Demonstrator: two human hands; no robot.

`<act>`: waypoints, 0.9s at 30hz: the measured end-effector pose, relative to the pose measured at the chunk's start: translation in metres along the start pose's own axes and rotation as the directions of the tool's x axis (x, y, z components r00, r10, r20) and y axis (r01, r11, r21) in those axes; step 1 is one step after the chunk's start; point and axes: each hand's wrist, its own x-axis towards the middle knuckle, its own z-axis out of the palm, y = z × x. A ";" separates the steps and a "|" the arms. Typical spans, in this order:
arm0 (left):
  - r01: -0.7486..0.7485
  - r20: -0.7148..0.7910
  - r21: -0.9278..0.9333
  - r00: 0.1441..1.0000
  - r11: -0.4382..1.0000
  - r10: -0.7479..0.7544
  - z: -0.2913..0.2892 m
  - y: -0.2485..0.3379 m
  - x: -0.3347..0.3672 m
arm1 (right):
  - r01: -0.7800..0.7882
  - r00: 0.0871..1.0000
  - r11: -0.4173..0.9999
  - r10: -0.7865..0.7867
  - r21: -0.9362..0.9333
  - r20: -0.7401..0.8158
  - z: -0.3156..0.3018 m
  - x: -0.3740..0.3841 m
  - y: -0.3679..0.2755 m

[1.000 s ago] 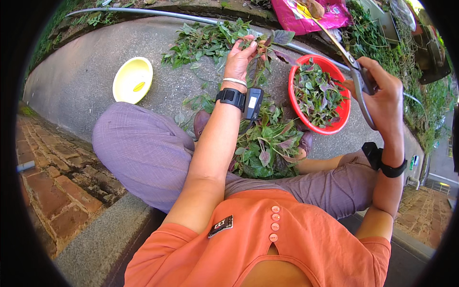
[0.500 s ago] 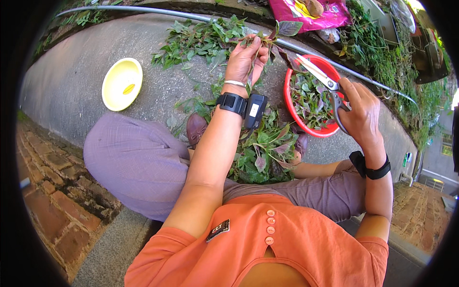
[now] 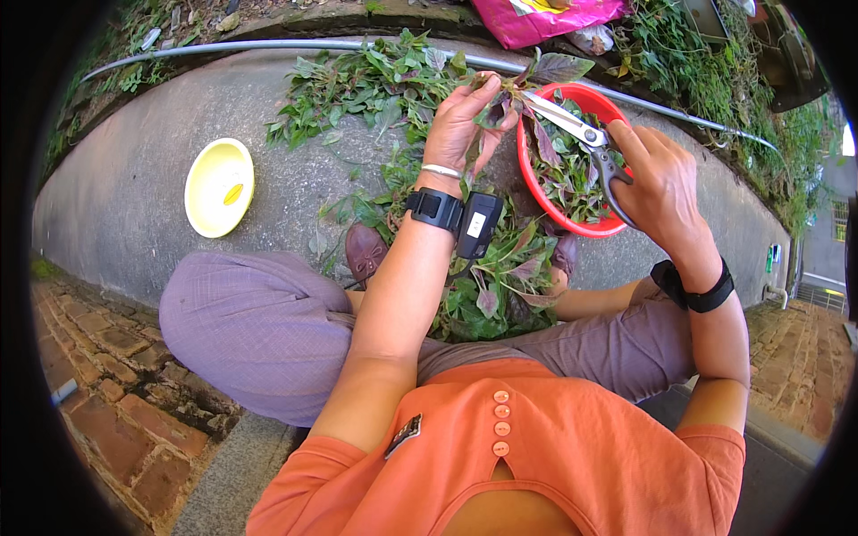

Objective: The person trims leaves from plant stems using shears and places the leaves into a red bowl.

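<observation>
My left hand (image 3: 466, 125) is closed round a leafy stem (image 3: 542, 73) with green and purplish leaves, held near the far side of the concrete. In my right hand (image 3: 657, 179) is a pair of scissors (image 3: 572, 122) with dark grey handles. Its blades point left and their tips reach the leaves of the stem, close to my left fingers. Whether the blades touch the stem I cannot tell. Beneath the scissors stands a red basin (image 3: 527, 170) holding cut leaves (image 3: 572, 183).
A pile of leafy stems (image 3: 375, 89) lies at the far side, and another leaf heap (image 3: 496, 304) lies between my feet. A pale yellow bowl (image 3: 204, 217) with a yellow leaf in it stands at left. A grey pipe (image 3: 268, 44) and a pink bag (image 3: 536, 27) are beyond.
My right hand has brought the scissors left, so their tips now meet the leaves by my left hand. The left hand still holds the stem, and the view has shifted slightly.
</observation>
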 end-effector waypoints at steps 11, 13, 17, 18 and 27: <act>0.077 -0.121 -0.317 0.985 0.945 -0.121 0.004 -0.014 -0.003 | -0.030 1.000 1.000 0.030 -0.001 -0.010 -0.005 -0.005 -0.001; 0.079 -0.136 -0.312 0.983 0.947 -0.127 0.011 -0.015 -0.006 | -0.027 1.000 1.000 0.027 0.001 -0.010 -0.006 -0.006 -0.002; 0.044 -0.083 -0.280 0.994 0.959 -0.070 -0.001 -0.020 -0.002 | -0.020 1.000 1.000 0.020 0.004 -0.009 -0.009 -0.005 -0.006; 0.037 -0.115 -0.244 0.991 0.969 -0.067 0.002 -0.020 -0.003 | -0.023 1.000 1.000 0.023 0.003 -0.010 -0.008 -0.006 -0.006; 0.047 -0.002 -0.157 0.999 0.987 -0.047 0.010 -0.020 -0.009 | -0.020 1.000 1.000 0.020 0.003 -0.018 -0.009 -0.009 -0.004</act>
